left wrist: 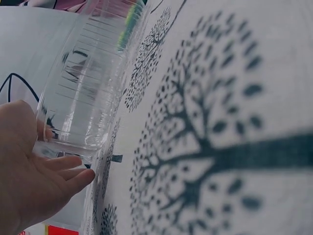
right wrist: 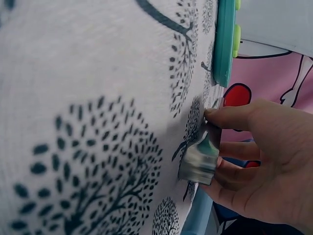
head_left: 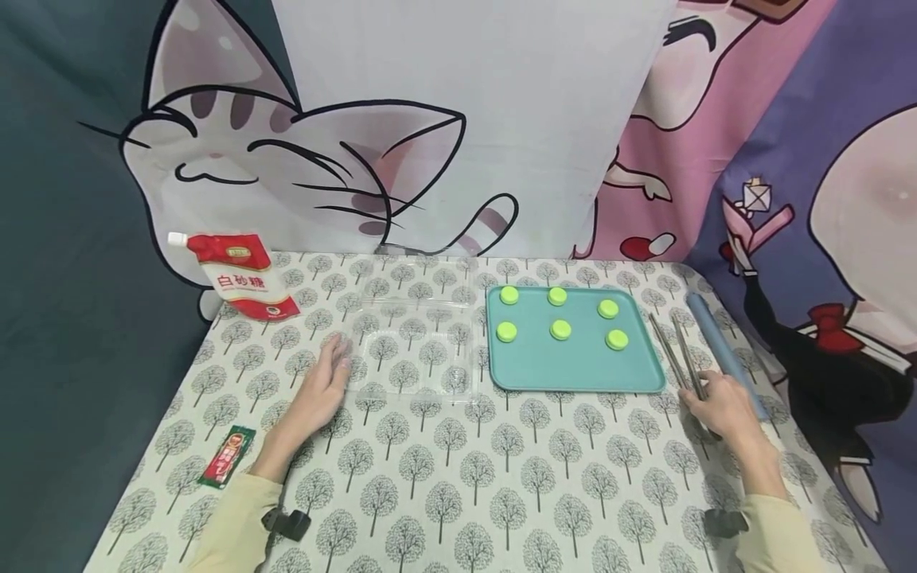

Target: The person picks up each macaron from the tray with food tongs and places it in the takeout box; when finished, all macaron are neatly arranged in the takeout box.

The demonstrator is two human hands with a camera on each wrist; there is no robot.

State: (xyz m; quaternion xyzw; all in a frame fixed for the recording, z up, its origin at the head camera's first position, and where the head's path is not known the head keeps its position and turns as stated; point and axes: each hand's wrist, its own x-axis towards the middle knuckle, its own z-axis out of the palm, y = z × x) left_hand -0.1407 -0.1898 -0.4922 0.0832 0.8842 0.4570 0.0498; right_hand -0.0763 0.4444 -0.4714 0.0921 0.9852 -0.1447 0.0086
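Observation:
My left hand rests at the left edge of a clear plastic box with its lid raised at the back. In the left wrist view, its relaxed fingers lie against the box's side wall. On the right, my right hand holds metal tongs near their bent end, the two arms pointing away over the cloth. The right wrist view shows the thumb and fingers around the tongs. Between the hands lies a teal tray bearing several lime-green, macaron-like rounds.
At the back left stands a red and white spouted pouch. A small red and green packet lies by the left forearm. Beyond the tongs, a long blue roll lies along the right side. Tree-patterned cloth covers the table.

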